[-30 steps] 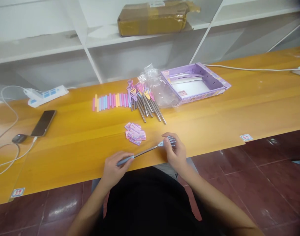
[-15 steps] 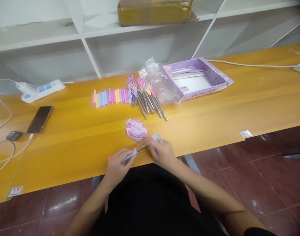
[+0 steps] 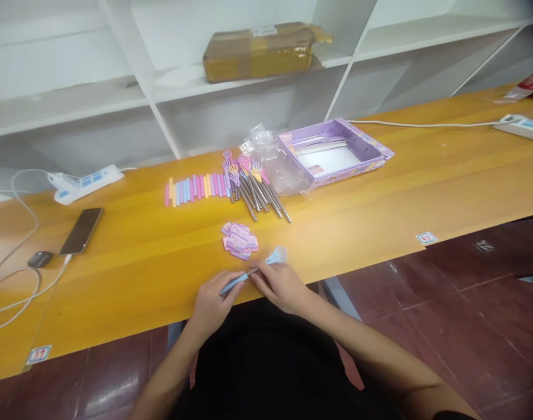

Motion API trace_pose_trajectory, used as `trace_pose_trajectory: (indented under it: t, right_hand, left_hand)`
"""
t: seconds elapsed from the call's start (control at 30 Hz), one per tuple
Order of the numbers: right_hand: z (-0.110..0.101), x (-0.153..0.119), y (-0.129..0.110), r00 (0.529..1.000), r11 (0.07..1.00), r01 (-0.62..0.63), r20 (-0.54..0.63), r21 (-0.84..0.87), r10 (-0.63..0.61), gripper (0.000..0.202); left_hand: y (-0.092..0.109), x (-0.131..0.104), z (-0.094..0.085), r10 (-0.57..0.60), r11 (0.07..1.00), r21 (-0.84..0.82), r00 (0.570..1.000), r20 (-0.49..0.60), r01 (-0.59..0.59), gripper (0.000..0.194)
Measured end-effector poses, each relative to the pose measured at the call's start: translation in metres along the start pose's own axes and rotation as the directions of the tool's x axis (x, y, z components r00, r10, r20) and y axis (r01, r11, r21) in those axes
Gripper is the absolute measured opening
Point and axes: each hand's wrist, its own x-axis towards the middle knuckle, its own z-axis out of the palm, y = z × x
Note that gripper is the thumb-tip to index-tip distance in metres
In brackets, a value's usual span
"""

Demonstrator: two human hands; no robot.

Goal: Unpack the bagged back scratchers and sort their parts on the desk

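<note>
A back scratcher with a light blue hand-shaped head (image 3: 277, 255) is held between both hands near the table's front edge. My left hand (image 3: 214, 297) is closed on its blue handle (image 3: 234, 283). My right hand (image 3: 284, 286) pinches the thin metal rod close below the head. Just beyond my hands lies a small pile of pink and purple cards (image 3: 240, 240). Farther back, several back scratchers (image 3: 255, 184) with coloured hand heads and bare metal rods lie heaped. Beside them on the left is a row of coloured handle sleeves (image 3: 197, 188).
A purple open box (image 3: 336, 151) stands at the back, beside clear plastic bags (image 3: 277, 163). To the left are a phone (image 3: 81, 230), a black mouse-like object (image 3: 40, 259) and a power strip (image 3: 89, 184) with cables. A taped carton (image 3: 260, 53) sits on the shelf.
My right hand has moved toward my left hand and now grips the rod below the head, which points up and right. The head shows more clearly. The camera view has shifted slightly upward.
</note>
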Motion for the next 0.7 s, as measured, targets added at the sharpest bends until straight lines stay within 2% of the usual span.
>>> trace_pose_trajectory:
  t: [0.1, 0.2, 0.3, 0.37, 0.5, 0.6, 0.7]
  right_hand:
    - [0.000, -0.003, 0.003, 0.995, 0.999, 0.000, -0.097, -0.045, -0.005, 0.029]
    - [-0.007, -0.005, 0.003, 0.975, 0.992, 0.055, -0.208, -0.111, -0.077, 0.030]
    - [-0.018, -0.007, -0.004, 0.955, 0.964, 0.143, -0.225, -0.225, -0.194, 0.023]
    - [-0.023, -0.008, -0.011, 0.945, 0.946, 0.162, -0.231, -0.281, -0.231, 0.022]
    - [-0.023, -0.009, -0.021, 0.945, 0.928, 0.102, -0.255, -0.358, -0.202, 0.029]
    - [-0.021, -0.010, -0.020, 0.955, 0.915, 0.048, -0.249, -0.400, -0.159, 0.034]
    - [-0.021, -0.011, -0.015, 0.966, 0.909, 0.027, -0.223, -0.415, -0.131, 0.037]
  left_hand:
    - [0.001, -0.002, -0.002, 0.006, 1.000, 0.008, 1.000, 0.023, -0.006, 0.026]
    - [0.004, -0.005, -0.012, 0.015, 1.000, 0.025, 0.997, 0.075, -0.017, 0.026]
    - [0.008, -0.007, -0.027, 0.069, 0.995, 0.062, 0.988, 0.140, -0.078, 0.026]
    - [0.013, -0.007, -0.038, 0.071, 0.992, 0.093, 0.981, 0.179, -0.089, 0.026]
    - [0.025, -0.007, -0.047, 0.012, 0.984, 0.169, 0.958, 0.288, -0.063, 0.031]
    - [0.030, -0.009, -0.045, -0.025, 0.969, 0.239, 0.938, 0.346, -0.062, 0.038]
    - [0.031, -0.013, -0.039, -0.072, 0.954, 0.296, 0.919, 0.388, -0.051, 0.037]
